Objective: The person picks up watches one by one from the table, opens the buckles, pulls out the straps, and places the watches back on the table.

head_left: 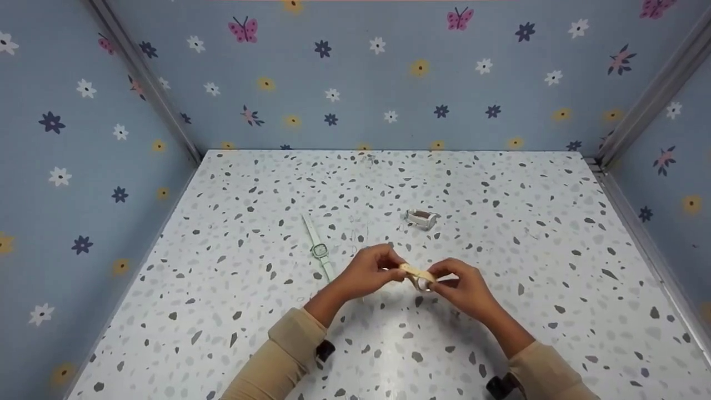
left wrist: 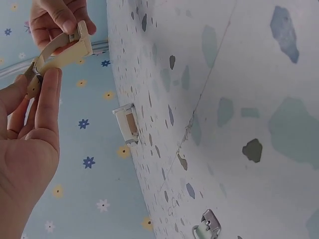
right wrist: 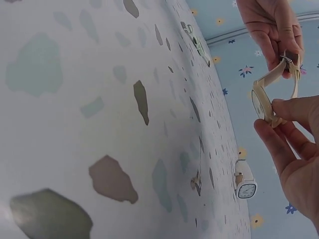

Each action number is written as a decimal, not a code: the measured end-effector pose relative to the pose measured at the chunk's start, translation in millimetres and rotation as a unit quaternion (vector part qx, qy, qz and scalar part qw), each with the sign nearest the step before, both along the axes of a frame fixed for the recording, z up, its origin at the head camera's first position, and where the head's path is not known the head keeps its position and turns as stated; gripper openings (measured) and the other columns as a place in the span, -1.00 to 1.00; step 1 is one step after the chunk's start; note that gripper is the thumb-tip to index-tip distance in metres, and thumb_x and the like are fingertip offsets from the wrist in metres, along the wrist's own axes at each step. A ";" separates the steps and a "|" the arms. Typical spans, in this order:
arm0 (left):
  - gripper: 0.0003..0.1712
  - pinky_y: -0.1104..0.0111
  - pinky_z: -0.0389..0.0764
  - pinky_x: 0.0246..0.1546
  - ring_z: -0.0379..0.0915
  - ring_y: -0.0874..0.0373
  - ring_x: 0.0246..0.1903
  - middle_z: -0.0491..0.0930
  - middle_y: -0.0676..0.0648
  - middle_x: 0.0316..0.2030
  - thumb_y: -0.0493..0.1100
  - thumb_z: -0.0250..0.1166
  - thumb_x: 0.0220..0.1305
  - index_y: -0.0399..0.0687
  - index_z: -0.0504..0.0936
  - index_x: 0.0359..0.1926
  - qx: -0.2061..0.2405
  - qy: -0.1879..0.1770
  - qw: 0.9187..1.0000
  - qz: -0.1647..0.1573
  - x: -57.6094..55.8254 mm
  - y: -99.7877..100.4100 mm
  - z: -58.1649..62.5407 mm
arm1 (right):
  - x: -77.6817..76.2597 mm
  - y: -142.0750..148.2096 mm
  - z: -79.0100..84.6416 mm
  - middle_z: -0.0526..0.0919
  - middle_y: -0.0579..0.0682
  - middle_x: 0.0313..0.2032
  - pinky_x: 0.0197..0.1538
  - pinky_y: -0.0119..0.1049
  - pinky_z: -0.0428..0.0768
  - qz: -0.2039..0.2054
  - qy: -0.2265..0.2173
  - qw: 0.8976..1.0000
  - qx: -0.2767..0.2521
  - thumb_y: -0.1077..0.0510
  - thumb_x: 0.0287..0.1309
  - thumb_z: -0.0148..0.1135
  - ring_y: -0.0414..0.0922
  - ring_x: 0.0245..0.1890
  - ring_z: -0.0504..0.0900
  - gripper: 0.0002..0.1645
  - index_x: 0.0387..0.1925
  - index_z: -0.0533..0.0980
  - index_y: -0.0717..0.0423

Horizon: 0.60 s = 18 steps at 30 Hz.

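A pale yellow wristwatch (head_left: 417, 273) is held up between both hands, its strap bent into a loop. My left hand (head_left: 371, 271) pinches the strap at the buckle end, where a metal clasp (right wrist: 287, 59) shows in the right wrist view. At the other end, the thumb and fingers of my right hand (head_left: 464, 286) grip the watch case (right wrist: 262, 103) by its edge. Beyond the hands stands a white watch (head_left: 422, 219) with its strap closed in a loop. Left of my left hand, a light green watch (head_left: 319, 250) lies stretched out, its lower strap end hidden behind the forearm.
The speckled white table (head_left: 233, 289) carries all three watches. Blue flowered panels (head_left: 361, 78) enclose it at the back and both sides, with metal posts (head_left: 655, 89) at the rear corners. Dark wrist devices (head_left: 325, 350) sit at both sleeves.
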<state>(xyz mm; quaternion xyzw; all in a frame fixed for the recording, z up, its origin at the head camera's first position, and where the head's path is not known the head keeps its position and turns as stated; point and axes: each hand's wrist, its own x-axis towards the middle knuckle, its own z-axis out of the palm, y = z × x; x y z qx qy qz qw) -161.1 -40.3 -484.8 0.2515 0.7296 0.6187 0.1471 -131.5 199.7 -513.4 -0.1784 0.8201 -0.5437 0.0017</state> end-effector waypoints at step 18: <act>-0.85 0.14 0.66 -0.06 0.65 -0.05 -0.14 0.63 -0.26 -0.13 -0.43 0.17 0.35 -0.42 0.46 -0.10 0.124 -0.090 0.988 0.001 1.1 -0.6 -4.3 | 1.7 -1.9 1.8 0.65 0.13 -0.22 -0.12 -0.26 0.69 0.008 -0.064 0.996 -0.063 0.35 0.08 0.40 0.00 -0.14 0.66 -0.76 -0.18 0.58 0.22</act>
